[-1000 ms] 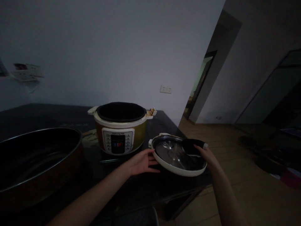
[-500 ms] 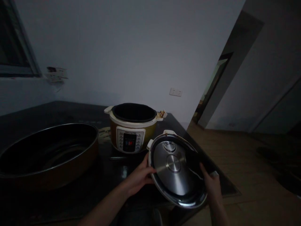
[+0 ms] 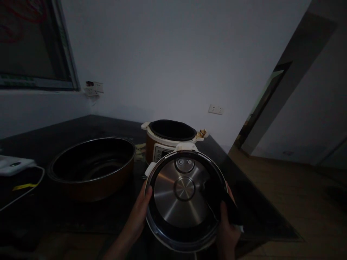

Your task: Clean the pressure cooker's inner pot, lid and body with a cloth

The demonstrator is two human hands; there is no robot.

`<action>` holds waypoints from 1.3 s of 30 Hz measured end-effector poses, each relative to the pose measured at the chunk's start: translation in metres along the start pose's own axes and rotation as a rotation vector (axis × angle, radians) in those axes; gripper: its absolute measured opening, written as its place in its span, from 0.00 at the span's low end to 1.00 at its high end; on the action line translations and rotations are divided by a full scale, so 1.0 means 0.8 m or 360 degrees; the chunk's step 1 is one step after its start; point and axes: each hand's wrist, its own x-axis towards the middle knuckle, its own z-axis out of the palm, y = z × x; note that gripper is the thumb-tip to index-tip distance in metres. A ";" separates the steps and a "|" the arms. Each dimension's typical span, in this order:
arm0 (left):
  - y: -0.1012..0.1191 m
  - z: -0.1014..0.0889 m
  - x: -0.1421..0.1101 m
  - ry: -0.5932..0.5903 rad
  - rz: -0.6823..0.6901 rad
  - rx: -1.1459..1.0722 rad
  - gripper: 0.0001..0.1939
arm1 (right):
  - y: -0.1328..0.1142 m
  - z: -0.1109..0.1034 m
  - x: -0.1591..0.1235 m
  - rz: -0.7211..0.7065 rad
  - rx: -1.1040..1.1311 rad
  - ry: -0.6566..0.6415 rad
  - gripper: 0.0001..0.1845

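Observation:
I hold a round pressure cooker lid [image 3: 184, 196] up in front of me, tilted so its shiny metal underside faces me. My left hand [image 3: 139, 213] grips the lid's left rim. My right hand [image 3: 226, 231] clasps the lower right rim, thumb over the edge, and also seems to pinch a dark cloth [image 3: 219, 196] against the lid. Behind the lid, the open electric pressure cooker [image 3: 170, 139] stands on the dark countertop [image 3: 67, 216], its control panel partly hidden by the lid.
A wide, dark metal basin [image 3: 92, 166] sits left of the cooker. At the far left lie a white device [image 3: 12, 164] and a cable [image 3: 25, 187]. The counter ends at the right, with wooden floor [image 3: 284, 195] and a doorway [image 3: 260, 108] beyond.
The lid has been lifted off the counter and tipped upright toward me, moving left in front of the cooker. Both hands stayed on its rim. My view has swung left.

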 end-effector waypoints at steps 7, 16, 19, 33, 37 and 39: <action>-0.008 -0.028 0.008 0.0140 0.0077 -0.0037 0.24 | -0.016 0.020 -0.019 -0.0123 0.0080 -0.0101 0.27; -0.019 -0.025 0.015 0.0134 0.0247 0.0026 0.30 | -0.012 0.027 -0.022 -0.0060 0.0145 0.0089 0.29; -0.018 -0.023 0.016 0.0127 0.0232 -0.0032 0.29 | -0.009 0.028 -0.021 -0.0098 0.0169 0.0109 0.28; -0.016 -0.015 0.034 0.0095 0.0280 -0.0096 0.28 | 0.005 0.038 -0.008 -0.0230 0.0181 0.0068 0.25; -0.020 -0.014 0.035 0.0072 0.0278 -0.0182 0.27 | 0.009 0.037 -0.004 -0.0234 0.0196 0.0056 0.25; -0.022 -0.014 0.034 0.0068 0.0234 -0.0253 0.28 | 0.010 0.036 -0.003 -0.0258 0.0176 0.0035 0.25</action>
